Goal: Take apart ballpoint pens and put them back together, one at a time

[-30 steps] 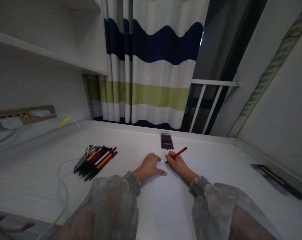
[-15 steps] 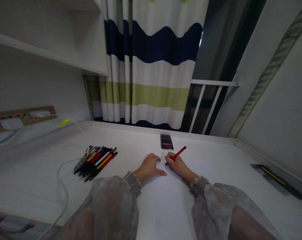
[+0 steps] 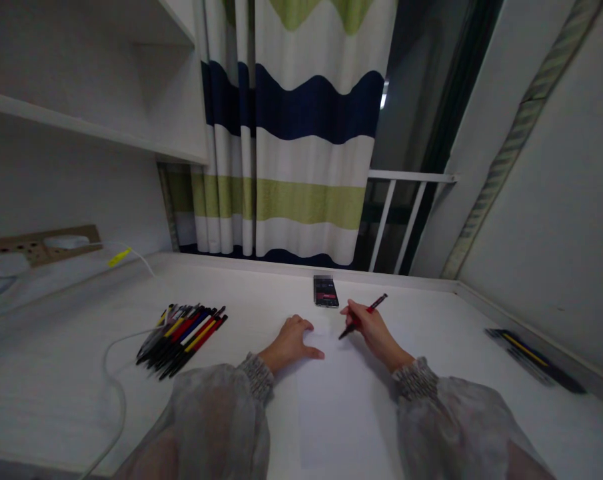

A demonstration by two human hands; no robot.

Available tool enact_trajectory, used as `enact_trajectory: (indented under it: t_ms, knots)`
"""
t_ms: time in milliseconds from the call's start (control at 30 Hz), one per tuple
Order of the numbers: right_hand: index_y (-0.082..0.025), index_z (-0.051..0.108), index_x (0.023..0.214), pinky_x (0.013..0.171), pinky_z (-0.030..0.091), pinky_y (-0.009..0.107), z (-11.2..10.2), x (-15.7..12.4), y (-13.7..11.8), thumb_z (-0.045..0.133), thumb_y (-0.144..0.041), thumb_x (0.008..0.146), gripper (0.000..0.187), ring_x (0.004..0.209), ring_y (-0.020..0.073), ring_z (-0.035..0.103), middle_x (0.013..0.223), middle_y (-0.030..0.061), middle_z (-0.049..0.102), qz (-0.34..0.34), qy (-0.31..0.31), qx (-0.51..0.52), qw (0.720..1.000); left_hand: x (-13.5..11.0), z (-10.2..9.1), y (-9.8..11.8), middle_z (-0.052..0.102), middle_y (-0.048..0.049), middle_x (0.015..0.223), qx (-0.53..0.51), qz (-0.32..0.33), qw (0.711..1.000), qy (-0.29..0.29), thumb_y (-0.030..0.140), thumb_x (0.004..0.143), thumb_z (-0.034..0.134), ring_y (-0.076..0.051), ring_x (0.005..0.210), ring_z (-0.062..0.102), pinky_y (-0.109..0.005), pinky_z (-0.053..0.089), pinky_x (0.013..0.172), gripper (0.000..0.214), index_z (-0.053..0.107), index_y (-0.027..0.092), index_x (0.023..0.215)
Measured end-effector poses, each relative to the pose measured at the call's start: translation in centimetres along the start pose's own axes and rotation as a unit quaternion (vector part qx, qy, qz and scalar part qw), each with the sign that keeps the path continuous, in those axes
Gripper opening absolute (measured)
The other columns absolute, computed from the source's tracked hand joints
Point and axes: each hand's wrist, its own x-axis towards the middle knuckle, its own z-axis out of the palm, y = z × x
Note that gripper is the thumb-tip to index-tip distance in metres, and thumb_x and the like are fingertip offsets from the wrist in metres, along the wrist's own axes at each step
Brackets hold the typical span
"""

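Observation:
A sheet of white paper [image 3: 338,413] lies on the white desk in front of me. My left hand [image 3: 291,343] rests flat on the paper's upper left edge, thumb and fingers apart. Between the fingers of my right hand [image 3: 371,328] is a red pen [image 3: 377,303], its black tip pointing down at the upper part of the sheet. Whether the tip touches the paper I cannot tell. I see no clear marks on the sheet. Just beyond the hands lies a phone [image 3: 326,292] with its screen lit.
A pile of several pens [image 3: 184,339] lies on the left of the desk [image 3: 251,293], crossed by a white cable [image 3: 118,393]. More pens [image 3: 534,359] lie at the far right. A power strip [image 3: 36,245] is on the left wall, and a striped curtain [image 3: 308,200] hangs behind.
My right hand has shifted right with the pen, away from the left hand. The left hand stays on the paper. The whole view has tilted slightly up and right.

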Motion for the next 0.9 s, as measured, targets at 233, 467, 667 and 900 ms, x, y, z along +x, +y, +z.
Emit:
enact_trajectory:
  t_ms: [233, 467, 667, 900]
  knots:
    - [-0.018, 0.033, 0.122, 0.027, 0.022, 0.015, -3.8, -2.2, -2.2, 0.061, -0.042, 0.064, 0.069, 0.026, 0.0064, 0.034, 0.038, -0.0108, 0.048, -0.016, 0.039, -0.015, 0.999, 0.0, -0.3, -0.1, 0.053, -0.0083, 0.097, -0.035, 0.007, 0.999, -0.001, 0.044, 0.046, 0.076, -0.027, 0.098, 0.046, -0.037, 0.036, 0.088, 0.059, 0.061, 0.015, 0.096]
    - [-0.018, 0.031, 0.128, 0.023, 0.020, 0.013, -6.6, -2.4, -2.6, 0.057, -0.036, 0.065, 0.070, 0.022, 0.0057, 0.030, 0.032, -0.0124, 0.043, -0.042, 0.042, -0.033, 0.998, 0.1, -0.2, -0.4, 0.051, -0.0096, 0.101, -0.035, -0.010, 0.999, -0.014, 0.044, 0.047, 0.075, -0.027, 0.099, 0.045, -0.036, 0.039, 0.084, 0.062, 0.059, 0.014, 0.099]
    - [-0.017, 0.030, 0.127, 0.023, 0.021, 0.013, -7.2, -2.3, -2.6, 0.056, -0.036, 0.066, 0.069, 0.023, 0.0056, 0.027, 0.030, -0.0138, 0.039, -0.059, 0.064, -0.041, 0.995, -0.2, -0.6, 0.1, 0.051, -0.0092, 0.100, -0.022, -0.007, 1.000, -0.021, 0.042, 0.051, 0.072, -0.025, 0.097, 0.046, -0.034, 0.039, 0.083, 0.057, 0.058, 0.014, 0.099]
    - [-0.015, 0.026, 0.129, 0.033, 0.032, 0.018, -11.7, -1.1, -1.3, 0.039, -0.043, 0.077, 0.060, 0.033, 0.0097, 0.040, 0.042, -0.0099, 0.044, -0.025, 0.137, -0.295, 0.945, 0.4, 0.1, -0.8, 0.052, -0.0081, 0.099, 0.008, -0.014, 1.000, -0.021, 0.044, 0.049, 0.071, -0.024, 0.094, 0.047, -0.034, 0.040, 0.081, 0.059, 0.058, 0.015, 0.100]
